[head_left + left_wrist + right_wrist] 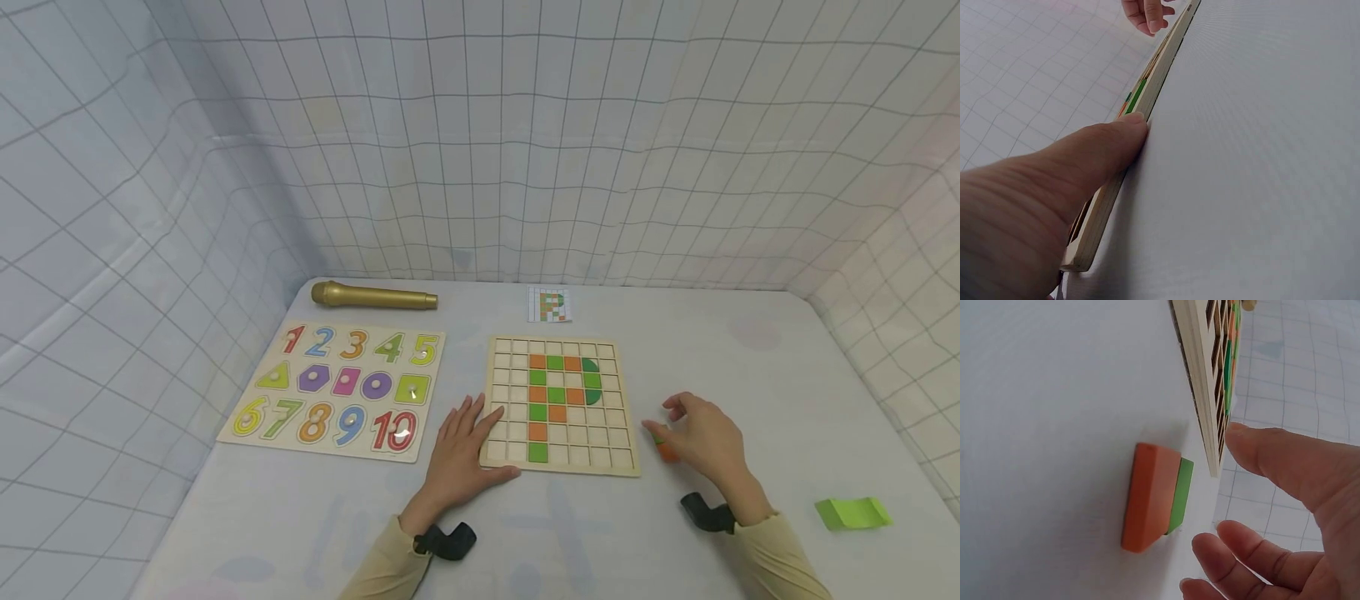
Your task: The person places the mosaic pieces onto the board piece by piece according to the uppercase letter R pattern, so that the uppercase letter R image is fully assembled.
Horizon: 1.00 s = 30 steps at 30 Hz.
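Observation:
A wooden grid board lies flat, with orange and green tiles forming a letter P-like pattern with a diagonal leg. My left hand rests at its near left corner, fingers extended along the left side and thumb against the front edge. To the right of the board, my right hand hovers with thumb and fingers apart, nothing between them. Under it are an orange tile and a green tile, lying side by side on the table, partly hidden by the hand in the head view.
A number-and-shape puzzle board lies to the left, with a gold microphone behind it. A small pattern card is beyond the grid board. At far right sits a bent light-green piece. Grid-patterned cloth walls surround the table.

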Motion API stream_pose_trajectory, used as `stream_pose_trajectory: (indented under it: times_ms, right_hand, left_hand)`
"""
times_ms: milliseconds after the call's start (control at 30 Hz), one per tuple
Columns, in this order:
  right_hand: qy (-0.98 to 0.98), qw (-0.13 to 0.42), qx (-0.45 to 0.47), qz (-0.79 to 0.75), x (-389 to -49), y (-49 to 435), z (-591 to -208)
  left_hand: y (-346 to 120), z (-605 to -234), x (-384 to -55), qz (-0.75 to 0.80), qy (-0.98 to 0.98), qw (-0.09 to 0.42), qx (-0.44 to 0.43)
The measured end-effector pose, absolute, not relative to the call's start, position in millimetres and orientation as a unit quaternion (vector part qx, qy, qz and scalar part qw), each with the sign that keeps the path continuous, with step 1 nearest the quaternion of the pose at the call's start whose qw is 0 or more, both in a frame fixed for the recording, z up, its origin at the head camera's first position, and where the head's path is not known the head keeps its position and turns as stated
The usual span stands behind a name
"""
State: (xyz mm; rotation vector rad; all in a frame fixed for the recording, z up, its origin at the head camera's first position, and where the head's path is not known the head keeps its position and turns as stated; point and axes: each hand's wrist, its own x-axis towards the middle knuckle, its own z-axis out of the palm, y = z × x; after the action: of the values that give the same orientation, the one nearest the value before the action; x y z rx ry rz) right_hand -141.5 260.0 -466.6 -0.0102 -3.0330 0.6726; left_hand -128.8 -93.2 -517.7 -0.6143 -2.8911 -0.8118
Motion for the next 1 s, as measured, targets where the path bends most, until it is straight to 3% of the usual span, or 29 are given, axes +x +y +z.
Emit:
stream_pose_trajectory:
  times_ms: [1000]
  right_hand:
    - [-0.974, -0.066, -0.040, 0.211, -142.5, 261.6, -467.7]
  left_hand:
    - [-93.4, -517.7, -129.0, -0.270, -0.941, 0.038, -0.201]
